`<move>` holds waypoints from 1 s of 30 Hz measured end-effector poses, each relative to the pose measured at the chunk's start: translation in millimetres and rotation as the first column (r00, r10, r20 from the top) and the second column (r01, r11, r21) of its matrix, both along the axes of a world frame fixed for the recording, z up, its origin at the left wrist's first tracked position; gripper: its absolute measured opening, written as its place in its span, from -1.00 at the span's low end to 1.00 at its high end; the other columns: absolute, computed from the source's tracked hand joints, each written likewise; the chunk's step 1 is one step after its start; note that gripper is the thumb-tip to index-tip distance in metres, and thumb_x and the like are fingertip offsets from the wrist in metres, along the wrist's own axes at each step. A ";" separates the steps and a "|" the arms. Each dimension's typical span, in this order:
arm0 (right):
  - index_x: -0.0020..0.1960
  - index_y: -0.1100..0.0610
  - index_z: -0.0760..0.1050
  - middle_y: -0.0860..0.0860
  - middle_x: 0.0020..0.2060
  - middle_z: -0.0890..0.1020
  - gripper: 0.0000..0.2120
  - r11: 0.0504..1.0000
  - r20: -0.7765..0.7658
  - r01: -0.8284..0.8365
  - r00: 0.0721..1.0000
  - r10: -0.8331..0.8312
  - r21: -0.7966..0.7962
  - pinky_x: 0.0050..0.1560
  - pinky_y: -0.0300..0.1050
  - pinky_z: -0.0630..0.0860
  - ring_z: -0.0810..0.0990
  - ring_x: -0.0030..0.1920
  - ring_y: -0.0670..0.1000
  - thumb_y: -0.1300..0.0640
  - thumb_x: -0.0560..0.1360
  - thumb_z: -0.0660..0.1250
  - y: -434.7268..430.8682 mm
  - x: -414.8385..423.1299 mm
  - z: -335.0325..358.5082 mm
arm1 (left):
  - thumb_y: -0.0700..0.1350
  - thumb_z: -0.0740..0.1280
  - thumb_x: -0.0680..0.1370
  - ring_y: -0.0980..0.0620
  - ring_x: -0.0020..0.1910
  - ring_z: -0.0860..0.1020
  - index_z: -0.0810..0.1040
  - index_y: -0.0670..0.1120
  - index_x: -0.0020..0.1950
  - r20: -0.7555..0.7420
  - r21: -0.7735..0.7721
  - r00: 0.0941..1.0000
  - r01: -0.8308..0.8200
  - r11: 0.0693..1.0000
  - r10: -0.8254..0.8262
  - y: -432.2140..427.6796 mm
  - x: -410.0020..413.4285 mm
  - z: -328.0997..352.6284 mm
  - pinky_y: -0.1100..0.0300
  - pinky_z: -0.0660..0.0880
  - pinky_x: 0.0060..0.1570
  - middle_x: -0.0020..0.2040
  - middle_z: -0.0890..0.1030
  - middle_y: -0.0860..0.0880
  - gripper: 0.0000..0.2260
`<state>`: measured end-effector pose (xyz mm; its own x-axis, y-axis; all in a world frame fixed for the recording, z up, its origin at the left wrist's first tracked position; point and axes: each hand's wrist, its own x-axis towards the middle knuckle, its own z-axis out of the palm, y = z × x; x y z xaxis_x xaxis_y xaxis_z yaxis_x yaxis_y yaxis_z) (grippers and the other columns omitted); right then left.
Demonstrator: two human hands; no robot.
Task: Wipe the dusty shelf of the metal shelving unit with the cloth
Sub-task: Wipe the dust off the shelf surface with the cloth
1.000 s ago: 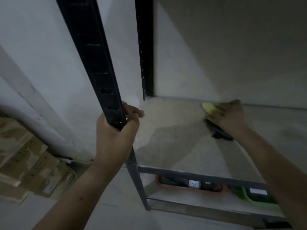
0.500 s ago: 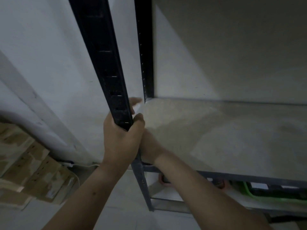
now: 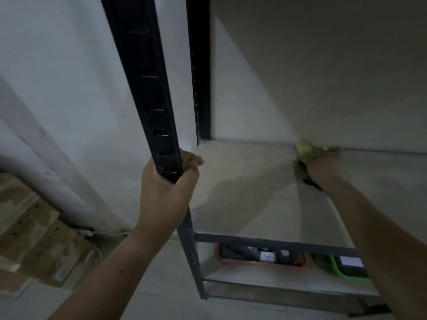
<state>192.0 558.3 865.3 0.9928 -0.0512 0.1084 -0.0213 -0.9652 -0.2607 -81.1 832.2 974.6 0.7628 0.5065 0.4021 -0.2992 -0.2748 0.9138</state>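
Cloth (image 3: 307, 147), yellow-green and crumpled, lies at the back edge of the pale, matte shelf (image 3: 249, 188), bunched in the blurred right hand (image 3: 323, 165). The left hand (image 3: 168, 185) curls round the slotted black front post (image 3: 147, 88); a second, the rear post (image 3: 199, 77), stands behind. Below sit two plastic baskets: pink basket (image 3: 261, 264), green basket (image 3: 335, 269).

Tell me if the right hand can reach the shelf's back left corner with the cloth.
Probably yes: the right hand holds the cloth by the back wall, and bare shelf lies between it and that corner. The left hand grips the front post.
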 end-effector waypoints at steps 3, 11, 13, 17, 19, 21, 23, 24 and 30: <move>0.19 0.17 0.43 0.23 0.16 0.53 -0.49 0.999 -0.045 0.001 0.999 -0.003 -0.044 0.26 0.17 0.40 0.49 0.15 0.26 -0.24 0.54 0.13 36.0 -10.3 4.2 | -0.21 0.30 0.49 -0.14 -0.11 0.65 0.53 0.17 -0.25 0.028 -0.017 1.000 -0.011 1.000 0.012 -0.5 2.0 -1.8 0.20 0.61 -0.11 -0.10 0.71 0.00 -0.73; 0.31 0.10 0.43 0.21 0.29 0.45 -0.64 0.825 -0.070 -0.565 0.823 0.563 -0.007 0.25 0.09 0.38 0.43 0.28 0.22 0.05 0.54 0.26 226.4 -100.6 26.3 | -0.21 0.29 0.50 -0.01 0.01 0.69 0.45 -0.18 -0.11 0.036 -0.018 0.999 -0.024 1.000 0.025 2.4 5.6 -8.8 0.21 0.60 0.01 -0.10 0.71 -0.06 -0.94; 0.17 0.23 0.53 0.23 0.15 0.54 -0.74 0.711 -0.055 -0.664 0.721 0.691 0.229 0.13 0.06 0.48 0.53 0.15 0.22 0.21 0.52 0.23 245.8 -113.6 31.3 | -0.17 0.31 0.49 0.00 0.01 0.68 0.46 -0.15 -0.12 0.033 -0.012 0.999 -0.024 1.000 0.025 2.6 5.7 -8.9 0.24 0.59 0.01 -0.11 0.70 -0.05 -0.93; -0.06 0.25 0.65 0.18 -0.14 0.67 -0.66 0.524 0.261 -0.806 0.587 0.766 0.275 -0.01 -0.18 0.42 0.56 -0.12 0.03 0.07 0.42 0.20 189.9 -77.6 30.3 | -0.03 0.32 0.44 -0.05 -0.04 0.68 0.45 -0.15 -0.12 0.038 -0.031 0.999 -0.013 0.999 0.014 2.5 4.3 -7.4 0.21 0.60 -0.04 -0.11 0.72 -0.02 -0.81; 0.09 0.17 0.64 0.21 -0.02 0.67 -0.56 0.652 0.266 -0.686 0.727 0.633 0.324 0.07 -0.15 0.37 0.59 -0.01 0.14 -0.04 0.40 0.16 128.1 -39.9 31.5 | -0.03 0.32 0.45 -0.02 0.02 0.69 0.46 -0.13 -0.12 0.034 -0.040 0.999 -0.004 0.999 0.005 2.3 4.4 -7.5 0.24 0.60 -0.02 -0.10 0.72 0.00 -0.83; 0.09 0.09 0.63 0.13 0.06 0.66 -0.50 0.808 0.208 -0.519 0.854 0.477 0.279 -0.02 -0.19 0.35 0.61 0.04 0.14 -0.21 0.37 0.19 60.3 2.4 25.9 | -0.05 0.32 0.47 -0.01 0.05 0.70 0.46 -0.09 -0.12 0.050 -0.030 0.999 -0.004 1.000 0.006 1.9 4.9 -8.5 0.23 0.60 0.00 -0.09 0.72 0.00 -0.87; 0.19 0.10 0.55 0.17 0.21 0.56 -0.48 0.963 0.046 -0.251 0.968 0.247 0.103 -0.04 -0.21 0.28 0.52 0.18 0.18 -0.20 0.42 0.16 10.2 27.7 14.2 | -0.05 0.31 0.48 0.00 0.05 0.70 0.46 -0.06 -0.12 0.068 -0.026 0.998 -0.013 1.000 0.014 0.8 5.4 -8.3 0.24 0.60 0.00 -0.10 0.72 0.00 -0.90; 0.22 0.12 0.52 0.22 0.23 0.52 -0.48 0.988 0.002 -0.132 0.991 0.133 0.081 0.02 -0.18 0.31 0.48 0.20 0.22 -0.17 0.44 0.14 -0.3 34.6 4.7 | -0.02 0.30 0.47 0.02 0.04 0.70 0.46 -0.05 -0.13 0.071 -0.028 0.997 -0.019 0.999 0.021 0.1 5.7 -8.0 0.26 0.59 -0.01 -0.10 0.72 0.01 -0.89; 0.02 0.03 0.43 0.16 0.03 0.53 -0.79 0.970 0.030 -0.216 0.975 0.221 -0.115 0.16 -0.05 0.33 0.50 -0.01 0.16 -0.06 0.48 0.19 92.3 5.1 7.2 | -0.19 0.29 0.47 0.18 -0.22 0.62 0.55 0.10 -0.11 0.032 0.016 0.994 -0.109 0.994 0.109 -3.1 5.5 -8.3 0.44 0.49 -0.24 0.06 0.73 0.12 -0.83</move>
<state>197.1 650.6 872.5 0.9731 0.1809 0.1429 0.2018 -0.9680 -0.1489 -75.6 829.1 966.4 0.6906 0.5784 0.4341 -0.2945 -0.3233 0.8993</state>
